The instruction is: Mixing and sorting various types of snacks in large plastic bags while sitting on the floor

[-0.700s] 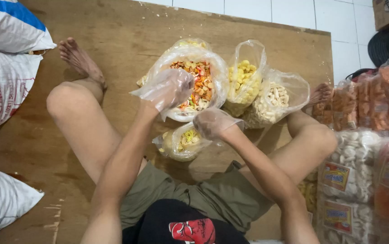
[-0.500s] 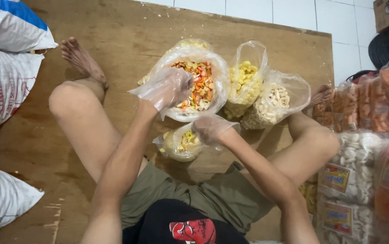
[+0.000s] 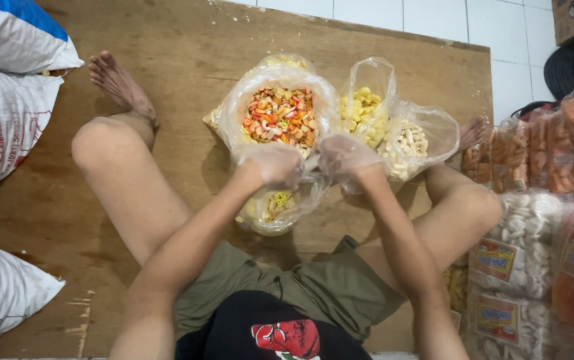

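Small bag: a small clear plastic bag (image 3: 275, 208) with yellow and pale snack pieces lies on the brown wooden board (image 3: 187, 60), between the person's knees, just in front of the big bags.
Left hand: the left hand (image 3: 275, 163), in a thin clear plastic glove, is closed on the top of the small bag; fingers curl around the plastic.
Right hand: the right hand (image 3: 345, 157), also in a clear glove, is closed too, just beside the left one, at the upper edge of the same bag; what exactly the fingers pinch I cannot tell.
Big bags: a wide clear bag of mixed orange, red and white crackers (image 3: 280, 115) stands open behind the hands; to its right a clear bag of yellow puffs (image 3: 365, 107) and a clear bag of pale stick snacks (image 3: 413, 141).
Right edge of board: sealed packs of orange and white crackers (image 3: 533, 220) are stacked on the floor.
Left edge of board: white woven sacks (image 3: 3, 113) lie there.
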